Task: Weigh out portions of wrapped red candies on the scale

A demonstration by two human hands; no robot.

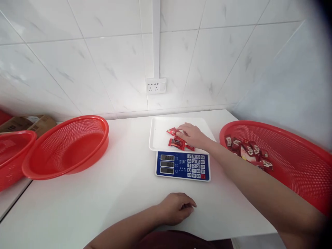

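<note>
My right hand (191, 135) is over the white tray (157, 129) of the scale, fingers bent down and closed on a small red wrapped candy (171, 131). Just below it, more red candy packets (176, 144) lie on the tray, partly covered by the hand. The blue keypad panel (183, 166) of the scale faces me, with small digits on its display. Nearer to me, my left hand (176, 208) rests on the table, loosely curled and holding nothing, with a gap between thumb and forefinger.
On the right a red mesh basket (293, 133) holds several wrapped candies (250, 150). To the left stands a red basket (102, 147), with another red basket (15, 138) beside it and cardboard boxes (44, 124) behind. A tiled wall with a socket (156, 86) borders the white table (124, 145).
</note>
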